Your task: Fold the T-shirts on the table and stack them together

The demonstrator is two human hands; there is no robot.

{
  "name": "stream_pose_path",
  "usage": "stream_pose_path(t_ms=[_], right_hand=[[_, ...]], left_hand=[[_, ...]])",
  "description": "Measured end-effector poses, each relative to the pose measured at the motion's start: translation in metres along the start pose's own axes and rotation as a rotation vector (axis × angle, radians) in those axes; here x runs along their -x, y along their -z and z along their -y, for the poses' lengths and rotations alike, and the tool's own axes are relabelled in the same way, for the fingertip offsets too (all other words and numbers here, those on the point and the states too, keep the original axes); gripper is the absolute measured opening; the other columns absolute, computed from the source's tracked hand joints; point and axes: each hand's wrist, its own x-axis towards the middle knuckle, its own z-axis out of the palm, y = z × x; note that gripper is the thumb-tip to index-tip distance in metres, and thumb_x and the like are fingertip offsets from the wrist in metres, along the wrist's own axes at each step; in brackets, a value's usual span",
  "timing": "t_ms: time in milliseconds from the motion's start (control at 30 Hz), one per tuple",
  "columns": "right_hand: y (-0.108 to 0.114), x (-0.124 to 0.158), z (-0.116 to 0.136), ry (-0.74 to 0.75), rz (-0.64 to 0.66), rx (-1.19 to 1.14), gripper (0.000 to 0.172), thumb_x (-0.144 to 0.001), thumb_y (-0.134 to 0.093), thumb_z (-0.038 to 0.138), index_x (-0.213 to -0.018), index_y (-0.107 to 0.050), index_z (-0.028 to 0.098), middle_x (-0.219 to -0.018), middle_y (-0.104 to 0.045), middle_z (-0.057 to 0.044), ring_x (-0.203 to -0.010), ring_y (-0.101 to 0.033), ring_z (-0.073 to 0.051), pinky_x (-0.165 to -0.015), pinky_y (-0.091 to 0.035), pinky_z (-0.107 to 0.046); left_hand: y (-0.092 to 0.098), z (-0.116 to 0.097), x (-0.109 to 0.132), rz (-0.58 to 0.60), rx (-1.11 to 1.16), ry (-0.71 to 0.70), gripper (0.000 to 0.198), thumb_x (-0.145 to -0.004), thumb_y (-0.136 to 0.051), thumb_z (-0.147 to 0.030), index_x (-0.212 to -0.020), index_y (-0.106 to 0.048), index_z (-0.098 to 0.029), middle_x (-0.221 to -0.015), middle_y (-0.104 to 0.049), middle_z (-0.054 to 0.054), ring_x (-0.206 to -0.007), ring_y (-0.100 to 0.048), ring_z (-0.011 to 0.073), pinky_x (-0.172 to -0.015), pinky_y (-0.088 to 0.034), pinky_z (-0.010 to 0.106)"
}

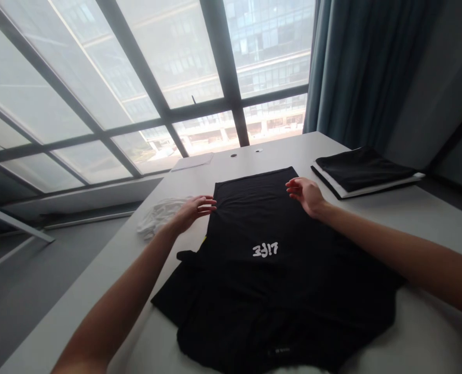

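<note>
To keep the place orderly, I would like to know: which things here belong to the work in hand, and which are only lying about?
Belonging to the work:
black shirt with white lettering
left hand and right hand, both open
table under the shirt

Apparently only lying about:
crumpled white cloth
folded black-and-white stack
flat pale sheet

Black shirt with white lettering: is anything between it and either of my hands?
Nothing visible. Your left hand is near the left edge of the black shirt, your right hand near its right edge. The white cloth lies left, the folded stack right.
</note>
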Motion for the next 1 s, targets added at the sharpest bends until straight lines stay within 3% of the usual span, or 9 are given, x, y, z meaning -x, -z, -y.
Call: stream_pose_path(t_ms=[167,300,400,500,633,767,867,1000], right_hand=[[-0.045,0.066,-0.008,0.118,0.276,0.254,0.011,-0.079,-0.058,0.019,-0.072,-0.066,0.018,-0.079,-0.072,-0.005,-0.068,-0.063,-0.015,-0.056,-0.048,-0.025],[-0.07,0.105,-0.02,0.123,0.461,0.371,0.014,-0.081,-0.054,0.022,-0.074,-0.067,0.02,-0.073,-0.07,-0.003,-0.066,-0.063,-0.016,-0.055,-0.047,-0.026],[-0.078,0.13,-0.034,0.248,0.603,0.567,0.015,-0.084,-0.055,0.022,-0.08,-0.069,0.021,-0.075,-0.07,-0.002,-0.069,-0.064,-0.018,-0.061,-0.051,-0.03],[-0.079,0.152,-0.053,0.504,0.677,0.794,0.017,-0.086,-0.057,0.019,-0.092,-0.071,0.024,-0.092,-0.071,-0.004,-0.087,-0.066,-0.022,-0.081,-0.054,-0.038],[-0.075,0.171,-0.08,0.689,0.792,0.925,0.03,-0.088,-0.055,0.013,-0.109,-0.071,0.025,-0.114,-0.069,-0.008,-0.11,-0.062,-0.026,-0.1,-0.05,-0.045],[-0.07,0.176,-0.094,0.747,0.938,1.043,0.042,-0.086,-0.06,0.015,-0.126,-0.067,0.025,-0.138,-0.061,-0.01,-0.133,-0.051,-0.029,-0.113,-0.042,-0.051],[-0.068,0.175,-0.095,0.732,0.955,1.088,0.047,-0.088,-0.06,0.018,-0.134,-0.063,0.024,-0.146,-0.056,-0.011,-0.14,-0.044,-0.029,-0.117,-0.037,-0.053],[-0.07,0.176,-0.093,0.727,0.972,1.106,0.048,-0.09,-0.058,0.019,-0.138,-0.061,0.022,-0.15,-0.053,-0.012,-0.141,-0.044,-0.029,-0.117,-0.037,-0.051]], left_hand=[[0.024,0.026,0.086,0.009,-0.468,-0.228,0.01,-0.084,-0.073,-0.021,-0.094,-0.076,-0.023,-0.106,-0.075,0.01,-0.115,-0.067,0.03,-0.101,-0.054,0.037],[0.058,0.059,0.133,-0.074,-0.821,-0.44,0.03,-0.08,-0.075,-0.035,-0.11,-0.074,-0.029,-0.119,-0.071,0.009,-0.117,-0.064,0.0343,-0.108,-0.048,0.049],[0.07,0.079,0.155,-0.206,-0.98,-0.59,0.04,-0.087,-0.064,-0.04,-0.126,-0.067,-0.031,-0.132,-0.064,0.01,-0.128,-0.057,0.0343,-0.116,-0.038,0.05],[0.059,0.09,0.171,-0.192,-1.109,-0.677,0.045,-0.095,-0.054,-0.041,-0.138,-0.06,-0.031,-0.145,-0.055,0.009,-0.139,-0.046,0.0307,-0.122,-0.03,0.045],[0.034,0.1,0.181,0.097,-1.304,-0.686,0.052,-0.101,-0.047,-0.044,-0.151,-0.048,-0.029,-0.157,-0.044,0.007,-0.149,-0.032,0.0282,-0.125,-0.02,0.048],[0.033,0.109,0.185,0.294,-1.444,-0.59,0.063,-0.103,-0.044,-0.052,-0.16,-0.027,-0.03,-0.166,-0.022,0.007,-0.154,-0.015,0.0292,-0.124,-0.013,0.053],[0.039,0.11,0.188,0.306,-1.488,-0.542,0.065,-0.104,-0.042,-0.055,-0.161,-0.022,-0.03,-0.167,-0.015,0.008,-0.155,-0.012,0.03,-0.124,-0.014,0.054],[0.029,0.102,0.193,0.277,-1.466,-0.626,0.063,-0.104,-0.043,-0.05,-0.161,-0.026,-0.029,-0.167,-0.02,0.008,-0.155,-0.014,0.0286,-0.125,-0.016,0.053]])
